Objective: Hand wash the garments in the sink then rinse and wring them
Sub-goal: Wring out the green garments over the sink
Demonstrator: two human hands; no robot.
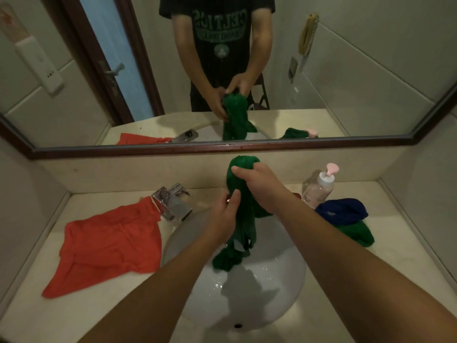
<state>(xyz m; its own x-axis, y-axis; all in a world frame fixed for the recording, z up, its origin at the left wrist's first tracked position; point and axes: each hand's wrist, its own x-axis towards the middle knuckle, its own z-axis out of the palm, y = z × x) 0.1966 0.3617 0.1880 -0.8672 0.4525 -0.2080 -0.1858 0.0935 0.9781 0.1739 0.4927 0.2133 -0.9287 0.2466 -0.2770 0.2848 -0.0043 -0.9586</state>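
Green garment [248,215] hung as a twisted, rope-like bundle over the sink [272,300], its long axis close to vertical. I read it from the loose lower end upward: that tail dangled below the left hand, and I could not tell whether it touched the basin. The left hand [223,220] gripped the bundle about its middle from the left side, fingers curled round the cloth. Above and beyond it, the right hand [262,185] clenched the upper part, a knob of fabric bulging past its knuckles. Both hands sat stacked along that one axis, nearly touching, the left nearer, so I judged a wring would need them turning in opposite senses about that line. Beyond and to the right of the right hand, a blue garment [341,210] lay on the counter [400,233].
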